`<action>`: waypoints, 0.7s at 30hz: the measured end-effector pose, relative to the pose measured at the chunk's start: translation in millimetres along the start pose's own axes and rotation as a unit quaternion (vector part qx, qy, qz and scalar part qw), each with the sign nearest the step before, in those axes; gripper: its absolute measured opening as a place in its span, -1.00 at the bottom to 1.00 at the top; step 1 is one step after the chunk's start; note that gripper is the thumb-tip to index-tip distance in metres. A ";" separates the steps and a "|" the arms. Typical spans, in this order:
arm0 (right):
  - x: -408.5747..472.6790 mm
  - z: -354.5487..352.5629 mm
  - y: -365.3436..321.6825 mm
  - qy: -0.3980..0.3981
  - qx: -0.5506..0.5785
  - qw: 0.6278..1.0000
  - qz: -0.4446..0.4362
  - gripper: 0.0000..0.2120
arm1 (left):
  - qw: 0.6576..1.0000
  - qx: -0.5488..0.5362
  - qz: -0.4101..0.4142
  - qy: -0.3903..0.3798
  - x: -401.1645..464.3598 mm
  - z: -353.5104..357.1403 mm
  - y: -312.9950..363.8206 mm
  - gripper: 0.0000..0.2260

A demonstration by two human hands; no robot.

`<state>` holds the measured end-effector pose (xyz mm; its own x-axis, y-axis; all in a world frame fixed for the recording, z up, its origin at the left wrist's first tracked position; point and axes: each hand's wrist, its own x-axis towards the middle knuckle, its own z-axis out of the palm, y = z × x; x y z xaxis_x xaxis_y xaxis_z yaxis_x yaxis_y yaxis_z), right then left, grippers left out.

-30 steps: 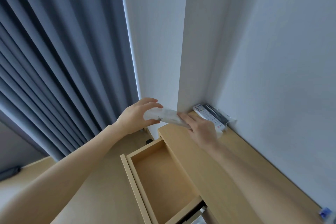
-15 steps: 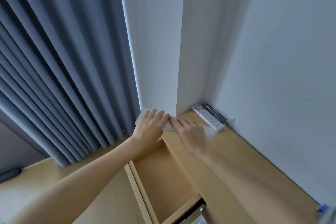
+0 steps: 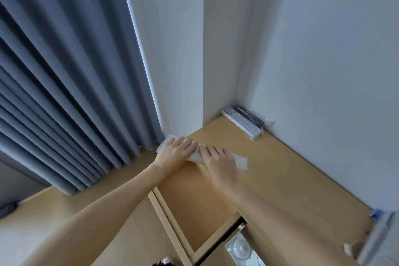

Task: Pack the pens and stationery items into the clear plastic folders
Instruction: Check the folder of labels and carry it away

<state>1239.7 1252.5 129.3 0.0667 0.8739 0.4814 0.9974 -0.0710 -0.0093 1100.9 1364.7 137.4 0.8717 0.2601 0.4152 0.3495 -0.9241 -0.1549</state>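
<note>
A clear plastic folder (image 3: 239, 161) lies flat on the wooden desk top (image 3: 291, 170), near the wall corner. My left hand (image 3: 174, 153) presses on its left end with straight fingers. My right hand (image 3: 220, 161) presses on its middle, also with flat fingers. Only the folder's two ends show beside my hands. I cannot tell what is inside it.
An open wooden drawer (image 3: 172, 222) juts out below my arms. Two remote controls in a plastic bag (image 3: 246, 122) lie against the wall. A grey curtain (image 3: 64, 93) hangs at the left. A round clear item (image 3: 239, 248) sits below the drawer. Small blue item (image 3: 375, 214) at right edge.
A second ago both hands held the folder in the air. They brought it down onto the desk top and now lie flat on it.
</note>
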 end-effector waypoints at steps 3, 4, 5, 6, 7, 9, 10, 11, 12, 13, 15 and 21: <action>-20.8 12.5 -14.6 -0.060 -0.003 0.998 0.028 -0.40 | 0.998 -0.018 0.053 -0.005 -14.3 17.4 -10.3 -0.75; -27.7 17.0 -19.1 -0.076 0.000 0.996 0.036 -0.34 | 0.997 -0.030 0.075 -0.005 -19.3 23.4 -15.6 -0.70; -33.8 21.5 -24.2 -0.088 0.003 0.995 0.047 -0.29 | 0.994 -0.044 0.095 -0.016 -24.0 29.1 -20.8 -0.56; -38.7 25.5 -30.4 -0.099 0.003 0.993 0.060 -0.26 | 0.992 -0.056 0.110 -0.030 -28.6 35.1 -26.7 -0.42; -42.1 29.2 -37.9 -0.111 0.001 0.991 0.074 -0.25 | 0.989 -0.066 0.120 -0.047 -31.7 38.0 -31.8 -0.34; -46.0 34.4 -55.7 -0.131 -0.003 0.986 0.106 -0.29 | 0.984 -0.084 0.147 -0.064 -37.9 43.3 -40.4 -0.29; -47.2 36.7 -65.2 -0.135 -0.006 0.983 0.123 -0.29 | 0.980 -0.092 0.164 -0.067 -40.6 46.8 -44.7 -0.28; -48.3 39.5 -74.5 -0.141 -0.007 0.980 0.140 -0.27 | 0.976 -0.096 0.179 -0.076 -42.8 49.9 -49.2 -0.26; -50.0 42.9 -83.3 -0.151 -0.010 0.976 0.157 -0.21 | 0.973 -0.100 0.194 -0.079 -45.1 54.7 -53.8 -0.25; -51.1 46.7 -90.7 -0.160 -0.015 0.972 0.172 -0.15 | 0.969 -0.104 0.207 -0.088 -46.9 59.7 -58.1 -0.24; -54.9 54.1 -102.5 -0.170 -0.021 0.964 0.203 -0.04 | 0.959 -0.115 0.236 -0.111 -49.5 71.4 -62.3 -0.24; -81.8 68.5 -112.1 -0.171 -0.048 0.944 0.278 -0.11 | 0.939 -0.141 0.280 -0.138 -49.8 100.8 -40.9 -0.28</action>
<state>1124.2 1221.9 30.9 0.6003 0.7915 0.1147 0.7998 -0.5936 -0.0893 1077.7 1417.8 32.6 0.9610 -0.2631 0.0854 -0.2624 -0.9648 -0.0203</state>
